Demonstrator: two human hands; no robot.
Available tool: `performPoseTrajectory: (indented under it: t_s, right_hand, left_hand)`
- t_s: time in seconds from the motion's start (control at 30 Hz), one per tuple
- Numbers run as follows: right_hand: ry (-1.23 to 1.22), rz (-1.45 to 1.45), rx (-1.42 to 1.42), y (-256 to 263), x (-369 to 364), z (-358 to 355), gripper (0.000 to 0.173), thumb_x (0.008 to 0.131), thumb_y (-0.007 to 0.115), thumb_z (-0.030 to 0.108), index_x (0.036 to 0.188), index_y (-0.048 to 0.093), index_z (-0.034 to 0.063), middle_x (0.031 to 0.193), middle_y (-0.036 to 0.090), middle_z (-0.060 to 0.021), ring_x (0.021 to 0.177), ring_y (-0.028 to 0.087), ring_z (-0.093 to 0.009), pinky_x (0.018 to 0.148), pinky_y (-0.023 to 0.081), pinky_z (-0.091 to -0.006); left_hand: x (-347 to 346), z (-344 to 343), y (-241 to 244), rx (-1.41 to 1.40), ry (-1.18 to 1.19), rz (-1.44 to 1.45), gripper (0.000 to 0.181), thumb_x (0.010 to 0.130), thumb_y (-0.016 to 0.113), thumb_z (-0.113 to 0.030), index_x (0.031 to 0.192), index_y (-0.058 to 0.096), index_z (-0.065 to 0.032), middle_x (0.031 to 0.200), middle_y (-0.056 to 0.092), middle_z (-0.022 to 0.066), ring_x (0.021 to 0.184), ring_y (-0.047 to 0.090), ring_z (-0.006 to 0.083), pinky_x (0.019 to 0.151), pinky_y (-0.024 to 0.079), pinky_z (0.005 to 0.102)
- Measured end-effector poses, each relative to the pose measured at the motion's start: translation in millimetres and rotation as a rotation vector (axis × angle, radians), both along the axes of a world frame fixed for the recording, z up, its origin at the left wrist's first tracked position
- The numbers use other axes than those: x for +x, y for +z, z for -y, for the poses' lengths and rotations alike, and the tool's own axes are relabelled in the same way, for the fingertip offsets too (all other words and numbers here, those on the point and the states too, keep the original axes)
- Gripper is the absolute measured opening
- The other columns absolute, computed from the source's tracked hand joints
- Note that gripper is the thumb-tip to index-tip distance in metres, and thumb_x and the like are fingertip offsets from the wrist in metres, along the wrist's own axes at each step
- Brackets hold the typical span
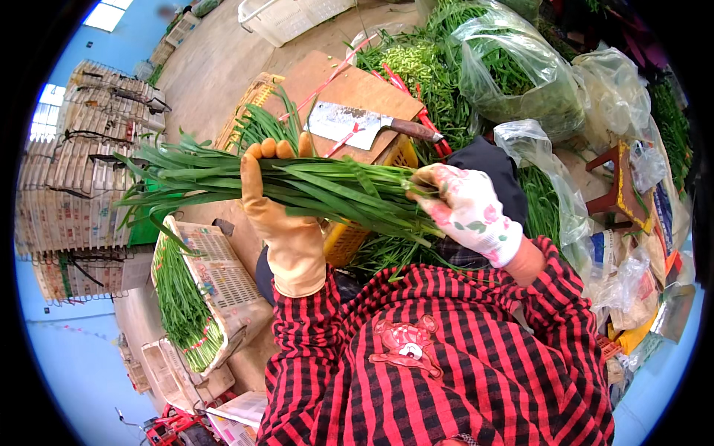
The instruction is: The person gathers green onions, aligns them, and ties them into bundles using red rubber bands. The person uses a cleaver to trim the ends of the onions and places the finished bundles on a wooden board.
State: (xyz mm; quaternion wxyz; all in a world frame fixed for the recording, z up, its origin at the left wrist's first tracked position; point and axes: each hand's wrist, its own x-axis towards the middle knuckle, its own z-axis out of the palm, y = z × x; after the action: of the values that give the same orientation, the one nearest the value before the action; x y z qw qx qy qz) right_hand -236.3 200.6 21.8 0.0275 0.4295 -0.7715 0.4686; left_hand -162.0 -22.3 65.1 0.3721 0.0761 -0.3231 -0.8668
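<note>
A bunch of garlic chives (340, 187) lies level across both hands, leaf tips towards the left and stem ends towards the right. My left hand (273, 212), in a beige glove, is curled around the leafy middle, with its fingertips showing above the bunch. In a white floral glove, my right hand (466, 206) grips the stem ends. Beyond the bunch, a cleaver (340, 122) with a wooden handle rests on a brown board (379, 92). Red-and-white tie strips (334, 78) lie on and beside the board. More chives (268, 125) show behind my left fingertips.
Beneath the board is a yellow plastic crate (404, 153). A white crate (223, 267) at left holds tied chives (184, 301). Stacked crates (89, 184) line the far left. Plastic bags of greens (519, 89) and a small stool (619, 184) are at right.
</note>
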Motion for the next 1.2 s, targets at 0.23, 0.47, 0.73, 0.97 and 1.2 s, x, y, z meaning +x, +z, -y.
performPoseTrajectory:
  t_s: [0.23,0.47,0.73,0.97,1.2]
  right_hand:
    - [-0.137,0.338,0.03,-6,-8,-29,0.018,0.086,0.069,0.012,0.101,0.065,0.0023,0.084,0.069,-0.0163,0.076,0.069,-0.03,0.067,0.053,-0.0372]
    - [-0.302,-0.003,-0.132,5,22,-31,0.025,0.079,0.078,0.022,0.096,0.067,0.0065,0.088,0.069,-0.0075,0.074,0.069,-0.025,0.067,0.055,-0.0354]
    - [-0.224,0.225,-0.11,-16,4,25,0.04,0.08,0.075,0.035,0.098,0.069,0.0001,0.094,0.067,-0.0128,0.086,0.065,-0.028,0.078,0.051,-0.0363]
    - [0.203,1.203,-0.38,0,-7,-19,0.033,0.095,0.06,0.032,0.11,0.056,0.0028,0.082,0.062,-0.0025,0.052,0.037,-0.002,0.046,0.029,-0.0181]
    - [0.491,1.382,-1.066,-27,-1,-107,0.035,0.09,0.07,0.031,0.108,0.049,0.0089,0.069,0.05,-0.0007,0.045,0.038,-0.006,0.038,0.032,-0.0218]
  left_hand:
    - [-4,23,-8,0.089,-0.026,-0.06,0.017,0.097,0.058,-0.021,0.095,0.061,-0.0048,0.088,0.066,0.0047,0.084,0.066,0.0166,0.102,0.048,0.0481]
    - [-5,19,-7,0.073,0.005,-0.074,0.013,0.095,0.06,-0.019,0.093,0.061,-0.0064,0.085,0.066,0.0029,0.081,0.065,0.0155,0.102,0.047,0.0461]
    - [-12,-40,0,-0.095,-0.035,-0.025,0.021,0.095,0.064,-0.027,0.098,0.055,-0.0084,0.089,0.059,0.0018,0.085,0.057,0.0165,0.103,0.043,0.0416]
    - [-10,2,-13,0.054,0.061,-0.018,0.015,0.095,0.061,-0.021,0.096,0.058,-0.0066,0.087,0.062,0.0017,0.083,0.061,0.0168,0.096,0.05,0.0423]
    - [2,76,-45,0.387,-0.324,-0.354,0.007,0.095,0.056,-0.011,0.09,0.057,-0.0071,0.079,0.057,0.0001,0.075,0.057,0.013,0.081,0.05,0.0298]
